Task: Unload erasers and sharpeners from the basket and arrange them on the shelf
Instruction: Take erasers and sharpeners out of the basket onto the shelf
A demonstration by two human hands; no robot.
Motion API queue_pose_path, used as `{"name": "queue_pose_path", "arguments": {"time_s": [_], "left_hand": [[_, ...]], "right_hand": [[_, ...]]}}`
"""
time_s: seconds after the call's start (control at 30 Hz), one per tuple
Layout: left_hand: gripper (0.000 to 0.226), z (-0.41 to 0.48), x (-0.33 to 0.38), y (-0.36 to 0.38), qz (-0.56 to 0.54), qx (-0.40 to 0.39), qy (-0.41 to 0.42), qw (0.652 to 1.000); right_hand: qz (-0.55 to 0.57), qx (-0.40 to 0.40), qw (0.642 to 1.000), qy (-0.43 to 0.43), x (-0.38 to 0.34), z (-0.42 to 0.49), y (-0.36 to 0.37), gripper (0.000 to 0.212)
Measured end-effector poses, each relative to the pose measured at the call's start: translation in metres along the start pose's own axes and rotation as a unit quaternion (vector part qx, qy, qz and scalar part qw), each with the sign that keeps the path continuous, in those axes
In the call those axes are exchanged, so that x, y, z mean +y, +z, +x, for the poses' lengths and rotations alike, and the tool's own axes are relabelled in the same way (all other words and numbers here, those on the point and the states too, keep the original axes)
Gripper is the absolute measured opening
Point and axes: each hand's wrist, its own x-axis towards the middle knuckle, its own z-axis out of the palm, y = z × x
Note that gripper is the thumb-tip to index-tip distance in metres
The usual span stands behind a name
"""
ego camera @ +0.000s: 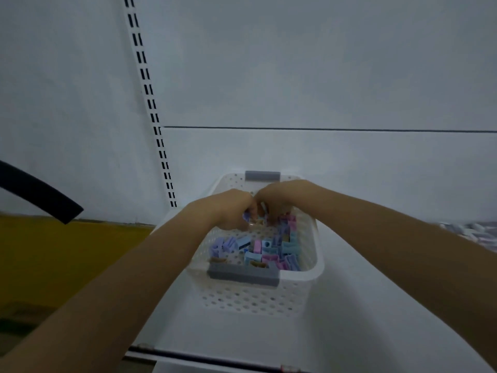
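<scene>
While my left hand (231,208) curls round a purple piece (246,217) at the far end of the white perforated basket (255,300), I see that basket resting on the white shelf (363,305). Pastel erasers and sharpeners (271,251) lie heaped inside it, mostly toward its right wall. My right hand (279,197), just beside the left, dips curled fingers into the heap; whether it grips anything I cannot tell.
</scene>
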Motion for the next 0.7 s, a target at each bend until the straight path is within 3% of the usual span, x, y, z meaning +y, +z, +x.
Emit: {"name": "queue_pose_path", "arguments": {"time_s": [0.3,0.5,0.7], "left_hand": [[0.034,-0.001,0.002,-0.008,0.012,-0.003,0.007,1.000],[0.031,-0.010,0.001,-0.042,0.036,0.004,0.026,0.999],[0.022,-0.009,-0.003,-0.081,-0.025,0.022,0.043,0.999]], "right_hand": [[0.082,0.026,0.996,-0.017,-0.001,-0.015,-0.011,0.034],[0.119,0.111,0.987,-0.019,0.015,-0.049,-0.049,0.015],[0.129,0.151,0.980,0.020,0.034,-0.097,-0.069,0.012]]}}
